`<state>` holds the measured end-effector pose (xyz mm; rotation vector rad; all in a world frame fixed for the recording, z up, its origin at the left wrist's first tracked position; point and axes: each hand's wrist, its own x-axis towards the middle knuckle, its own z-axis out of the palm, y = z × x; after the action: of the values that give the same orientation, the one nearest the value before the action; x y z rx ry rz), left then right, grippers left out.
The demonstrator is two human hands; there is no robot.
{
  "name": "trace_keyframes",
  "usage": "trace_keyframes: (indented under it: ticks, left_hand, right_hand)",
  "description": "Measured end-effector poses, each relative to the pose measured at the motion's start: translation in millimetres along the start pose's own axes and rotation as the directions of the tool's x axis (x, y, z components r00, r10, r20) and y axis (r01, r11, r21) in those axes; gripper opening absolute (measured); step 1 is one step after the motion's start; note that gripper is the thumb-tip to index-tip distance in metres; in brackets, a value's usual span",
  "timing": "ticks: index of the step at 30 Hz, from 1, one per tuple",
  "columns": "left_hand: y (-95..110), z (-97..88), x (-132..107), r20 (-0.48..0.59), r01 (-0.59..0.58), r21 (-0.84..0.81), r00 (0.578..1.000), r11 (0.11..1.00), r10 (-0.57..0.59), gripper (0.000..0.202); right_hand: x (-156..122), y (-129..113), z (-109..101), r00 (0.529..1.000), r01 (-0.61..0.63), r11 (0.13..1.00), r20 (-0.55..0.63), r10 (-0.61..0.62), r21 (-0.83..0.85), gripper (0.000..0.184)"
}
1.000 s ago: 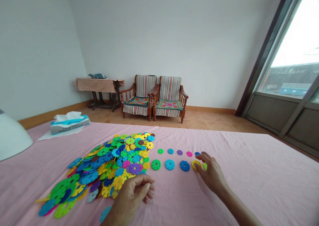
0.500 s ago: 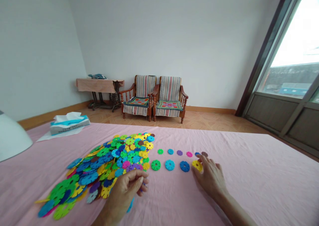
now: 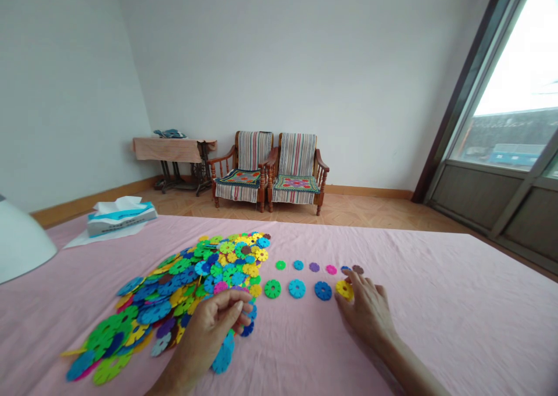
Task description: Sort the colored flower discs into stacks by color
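Observation:
My right hand (image 3: 366, 306) rests on the cloth, thumb and fingers closed around the edges of a yellow notched plastic disc (image 3: 344, 290). That disc ends a row with a blue disc (image 3: 323, 291), a light-blue disc (image 3: 297, 289) and a green disc (image 3: 272, 289). Behind it runs a row of smaller discs, among them a pink one (image 3: 331, 270) and a brown one (image 3: 358, 270), partly behind my fingers. My left hand (image 3: 218, 320) hovers at the near right side of a heap of mixed discs (image 3: 183, 285). Its fingers are loosely curled to the thumb, nothing visible in them.
A pink cloth (image 3: 457, 303) covers the table. A tissue box (image 3: 122, 218) stands at the back left, and a white rounded object (image 3: 21, 242) is at the left edge. Beyond the table are two wooden armchairs (image 3: 299, 157) and a cloth-covered sewing table (image 3: 174, 150).
My left hand has shifted slightly left and up, uncovering blue discs at the heap's near right edge. The right hand stays at the yellow disc, which has barely moved.

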<state>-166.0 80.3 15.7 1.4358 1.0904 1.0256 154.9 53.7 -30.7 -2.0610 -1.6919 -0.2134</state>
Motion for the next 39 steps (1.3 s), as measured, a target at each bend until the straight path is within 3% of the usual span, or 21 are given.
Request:
trace_keyframes:
  ticks: [6, 11, 15, 17, 20, 23, 28, 31, 35, 39]
  left_hand:
    - [14, -18.4, 6, 0.005, -0.04, 0.126, 0.999, 0.991, 0.04, 0.035]
    - [16, -36.4, 13, 0.054, -0.056, 0.343, 0.998, 0.938, 0.04, 0.028]
    - [17, -43.8, 11, 0.211, -0.099, 0.535, 0.977, 0.839, -0.02, 0.017]
    - [21, -44.8, 6, 0.269, -0.146, 0.624, 0.963, 0.768, -0.035, 0.012]
    - [31, -44.6, -5, 0.333, -0.227, 0.713, 0.942, 0.663, -0.036, 0.021]
    - [37, -44.5, -14, 0.359, -0.234, 0.746, 0.93, 0.624, -0.081, 0.038]
    - [33, -45.1, -18, 0.339, -0.166, 0.739, 0.929, 0.653, -0.147, 0.062]
    - [32, -43.1, -18, 0.331, -0.165, 0.758, 0.931, 0.631, -0.155, 0.056]
    - [38, -39.7, -16, 0.387, -0.253, 0.787, 0.913, 0.563, -0.131, 0.031]
    - [39, -42.7, -14, 0.408, -0.266, 0.771, 0.904, 0.579, -0.129, 0.03]
  right_hand:
    - [-1, -5, -6, 0.996, 0.034, 0.999, -0.079, -0.031, 0.029, 0.044]
    - [-24, -38, -12, 0.994, 0.106, 0.962, -0.042, -0.099, 0.252, 0.032]
    - [-52, -67, -12, 0.98, 0.127, 0.924, 0.102, -0.174, 0.36, 0.022]
    - [-60, -74, -10, 0.976, 0.146, 0.91, 0.093, -0.196, 0.387, 0.019]
    - [-64, -76, -5, 0.978, 0.177, 0.891, 0.03, -0.208, 0.417, 0.019]
    - [-64, -74, 0, 0.976, 0.2, 0.881, -0.003, -0.22, 0.429, 0.02]
    - [-65, -73, 5, 0.972, 0.229, 0.878, -0.047, -0.231, 0.42, 0.019]
    - [-66, -73, 6, 0.972, 0.23, 0.881, -0.044, -0.233, 0.413, 0.019]
    - [-66, -72, 7, 0.971, 0.233, 0.88, -0.04, -0.238, 0.414, 0.019]
    - [-66, -72, 7, 0.967, 0.251, 0.874, -0.07, -0.244, 0.417, 0.018]
